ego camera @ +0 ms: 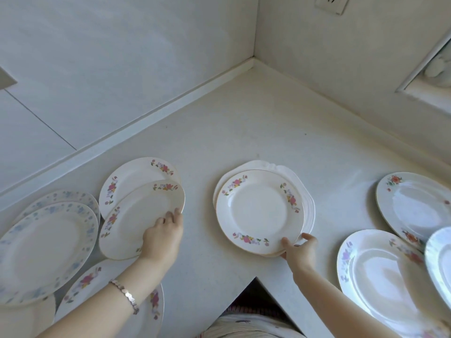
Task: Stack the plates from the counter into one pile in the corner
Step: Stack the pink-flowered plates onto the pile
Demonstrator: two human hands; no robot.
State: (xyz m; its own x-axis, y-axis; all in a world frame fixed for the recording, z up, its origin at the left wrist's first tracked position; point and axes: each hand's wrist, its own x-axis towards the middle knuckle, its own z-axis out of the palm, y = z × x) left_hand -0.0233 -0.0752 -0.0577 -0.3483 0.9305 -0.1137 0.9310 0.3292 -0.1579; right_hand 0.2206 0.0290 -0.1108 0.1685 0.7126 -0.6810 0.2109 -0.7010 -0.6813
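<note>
A small pile of plates stands mid-counter, a pink-flowered plate (258,211) on top of a plain white scalloped plate (305,191). My right hand (299,251) grips the pile's near rim, thumb on top and fingers underneath. My left hand (164,237) holds the right rim of another pink-flowered plate (136,215), which lies tilted over a matching plate (131,176) behind it. Two blue-flowered plates (46,247) overlap at the far left.
The white counter (256,128) runs into a wall corner at the back. More plates lie at the right: an orange-flowered one (415,206), a purple-flowered one (380,279) and a white rim (439,259). Another pink-flowered plate (83,289) sits under my left forearm.
</note>
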